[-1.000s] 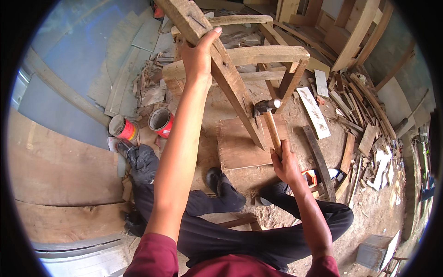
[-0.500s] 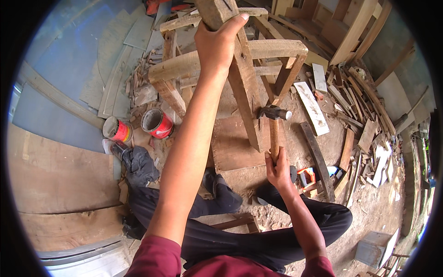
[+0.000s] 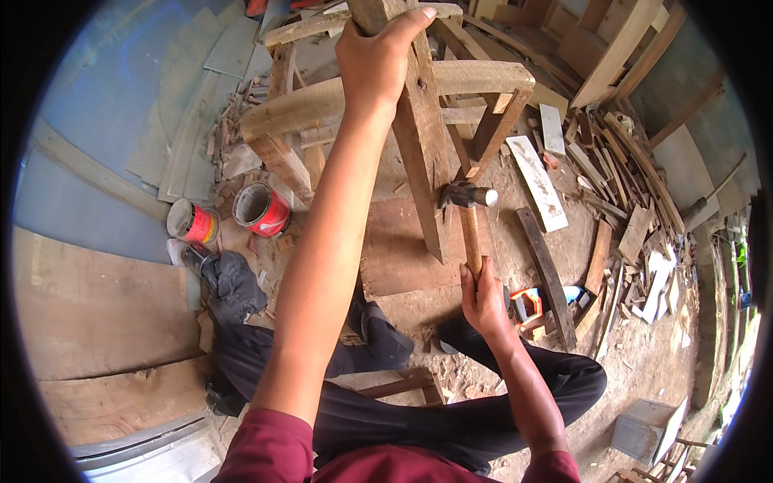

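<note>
Over at nine o'clock I see two red cans [image 3: 272, 217], contents unclear; left hand [image 3: 374, 66], outstretched toward twelve, grips a beam [image 3: 420, 153]; right hand [image 3: 485, 301], four o'clock, clutches a hammer [image 3: 470, 231].

Pers. wears a maroon tee [image 3: 394, 468], plain where it shows, w/ soft creases in the fabric. Sleeves are short: L sleeve [image 3: 266, 447] looks loose & wide, w/ a fairly straight hem above the elbow; R sleeve [image 3: 552, 468] is the same maroon, only partly in frame. Forearms [image 3: 322, 258] bare & slim, L hand [image 3: 374, 68] & R hand [image 3: 483, 299] bare too (L thumbnail visible, cut short). Trousers [image 3: 515, 414] are long, black, matte, approx. loose fit, w/ folds around the R knee [image 3: 586, 378]. Footwear [image 3: 364, 320] also dark; exact type unclear.
</note>
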Motion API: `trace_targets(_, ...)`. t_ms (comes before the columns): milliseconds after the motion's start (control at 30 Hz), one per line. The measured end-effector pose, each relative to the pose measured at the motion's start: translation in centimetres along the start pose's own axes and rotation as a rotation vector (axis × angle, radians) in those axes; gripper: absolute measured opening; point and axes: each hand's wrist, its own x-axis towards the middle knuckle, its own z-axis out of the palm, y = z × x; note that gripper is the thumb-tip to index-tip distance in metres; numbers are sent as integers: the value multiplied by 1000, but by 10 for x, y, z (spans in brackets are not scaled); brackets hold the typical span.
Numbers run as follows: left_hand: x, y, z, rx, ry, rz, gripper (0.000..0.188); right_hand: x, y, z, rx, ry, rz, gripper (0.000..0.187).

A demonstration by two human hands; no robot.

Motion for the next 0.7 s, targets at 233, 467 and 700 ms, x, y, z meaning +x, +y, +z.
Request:
trace_targets(233, 5, -2, 4, 7, -61, -73, 44, -5, 17, 12, -21, 29, -23, 24)
trace_targets(467, 6, -9, 11, -116, -188, 35, 38, -12, 53, 65, 103, 171, -40, 16)
trace_targets(700, -12, 0, 26, -187, -238, 149, 32, -18, 83, 99, 166, 176, -9, 11)
